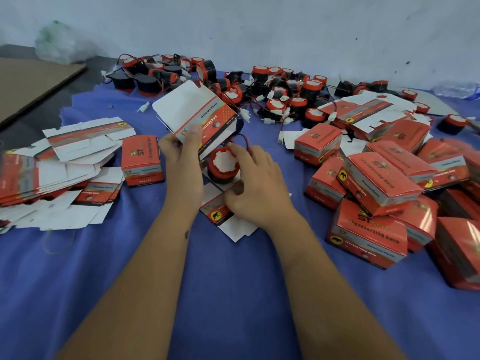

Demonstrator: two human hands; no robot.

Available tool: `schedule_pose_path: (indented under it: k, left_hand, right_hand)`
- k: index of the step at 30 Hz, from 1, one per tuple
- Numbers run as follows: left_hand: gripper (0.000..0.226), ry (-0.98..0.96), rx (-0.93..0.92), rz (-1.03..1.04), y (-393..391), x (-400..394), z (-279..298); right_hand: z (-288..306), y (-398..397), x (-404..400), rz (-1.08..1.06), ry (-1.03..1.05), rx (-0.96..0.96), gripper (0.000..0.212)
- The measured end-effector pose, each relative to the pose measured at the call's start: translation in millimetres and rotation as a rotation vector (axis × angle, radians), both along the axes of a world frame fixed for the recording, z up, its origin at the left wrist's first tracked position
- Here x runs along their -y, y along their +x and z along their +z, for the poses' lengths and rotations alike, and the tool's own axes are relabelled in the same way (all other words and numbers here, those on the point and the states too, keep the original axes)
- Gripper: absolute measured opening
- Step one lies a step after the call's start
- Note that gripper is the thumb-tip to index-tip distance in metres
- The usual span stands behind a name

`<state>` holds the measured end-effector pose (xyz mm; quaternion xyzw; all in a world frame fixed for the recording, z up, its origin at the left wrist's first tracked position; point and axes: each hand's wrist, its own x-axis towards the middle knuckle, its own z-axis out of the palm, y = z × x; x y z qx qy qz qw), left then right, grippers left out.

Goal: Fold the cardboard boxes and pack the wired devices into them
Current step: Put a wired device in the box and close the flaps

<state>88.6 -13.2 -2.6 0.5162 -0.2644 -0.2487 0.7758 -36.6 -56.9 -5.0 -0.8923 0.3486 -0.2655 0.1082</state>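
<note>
My left hand pinches the near edge of a half-folded red and white cardboard box, whose white flap stands open and tilts away from me. Just right of it, my right hand curls round a red and black wired device with a white face, its red wire looping above my fingers. The device sits at the box's open mouth. A flat box blank lies under my right hand.
Several loose wired devices are heaped at the back of the blue cloth. Folded red boxes pile up at right. Flat blanks stack at left beside one closed box. A cardboard sheet lies far left.
</note>
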Motion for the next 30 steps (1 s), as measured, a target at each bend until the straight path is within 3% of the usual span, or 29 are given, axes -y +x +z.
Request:
schedule_pose_path:
  k: [4,6,10,13,16,18,22,26,30]
  left_hand:
    - [0.047,0.019,-0.014,-0.015,0.5,-1.3,0.5]
    - [0.054,0.007,-0.037,-0.004,0.6,-2.2,2.2]
    - [0.057,-0.003,-0.139,0.043,7.7,-1.5,3.8]
    - [0.026,0.001,-0.177,0.064,7.8,-2.2,4.3]
    - [0.021,0.007,-0.145,0.011,6.1,-1.9,4.9]
    - [0.024,0.026,-0.072,-0.009,6.4,-0.6,3.1]
    - [0.053,0.127,0.223,-0.027,6.7,0.2,-6.4]
    - [0.064,0.225,0.409,-0.066,5.7,0.5,-11.3]
    - [0.065,0.214,0.537,-0.072,-1.7,-2.9,-9.4]
  right_hand:
    - [-6.6,8.8,0.2,-0.01,-0.033,0.03,0.069]
    - [-5.1,9.8,0.1,-0.026,0.069,0.126,0.062]
    - [7.3,3.8,-2.8,0.094,0.816,0.658,0.042]
    - [13.2,-4.8,1.1,0.165,1.121,1.026,0.031]
    - [17.3,-10.7,4.2,0.267,1.371,1.297,0.041]
    - [18.9,-11.4,3.6,0.232,1.301,1.379,0.033]
    - [24.5,-6.7,-1.9,0.06,0.932,1.407,0.014]
    - [22.1,-5.7,-7.2,-0.106,0.582,1.199,0.041]
    - [18.5,-2.4,-14.6,-0.019,0.286,1.032,0.052]
